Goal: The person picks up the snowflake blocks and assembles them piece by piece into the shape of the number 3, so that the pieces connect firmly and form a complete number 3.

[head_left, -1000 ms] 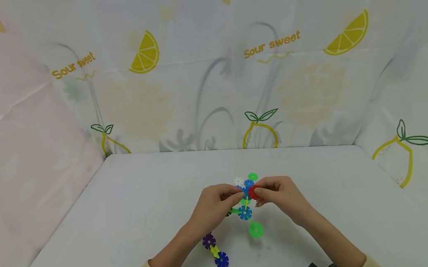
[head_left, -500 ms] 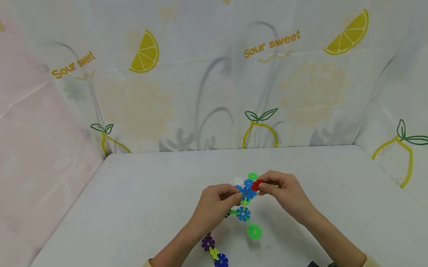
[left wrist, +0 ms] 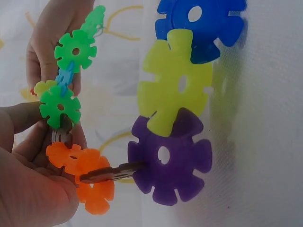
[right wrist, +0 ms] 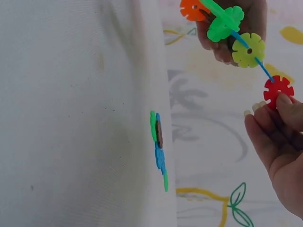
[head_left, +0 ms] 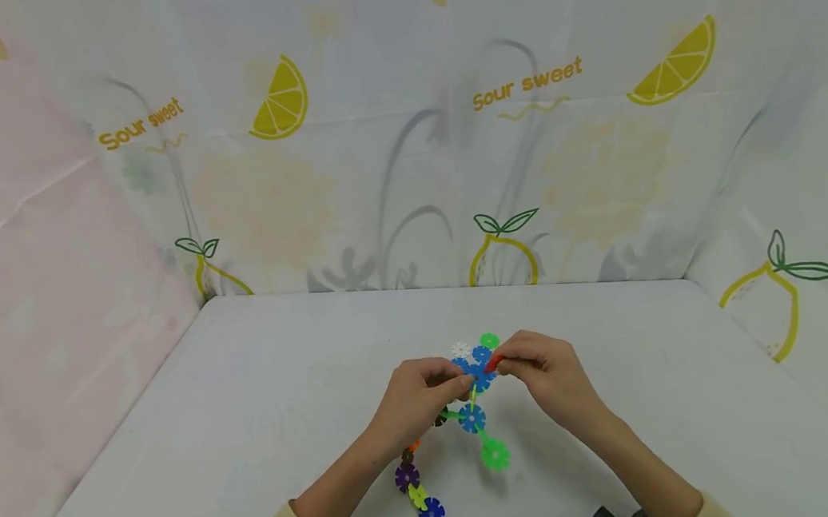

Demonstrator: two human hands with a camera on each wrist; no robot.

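My left hand [head_left: 427, 398] pinches a blue notched plastic snowflake disc [head_left: 482, 378] between thumb and fingers, raised above the table. From it hangs a linked chain: a lower blue disc [head_left: 472, 418], a green disc [head_left: 495, 455], and a branch with orange [left wrist: 94, 187], purple [left wrist: 170, 161], yellow [left wrist: 177, 82] and dark blue [left wrist: 203, 28] discs. My right hand [head_left: 555, 381] pinches a red disc [right wrist: 278, 91], tilted nearly edge-on in the head view. Its notched edge meets the rim of the blue disc. Part of the chain is hidden behind my left hand.
Several discs lie flat on the white table [head_left: 307, 378] just beyond my hands, among them a green disc [head_left: 489, 340] and a white disc [head_left: 460, 350]. A printed cloth [head_left: 379, 173] stands behind the table, with more cloth at both sides.
My right hand has shifted slightly up and right, and turned the red disc from face-on to nearly edge-on against the blue disc. The hanging chain has swung a little; its orange part now shows.
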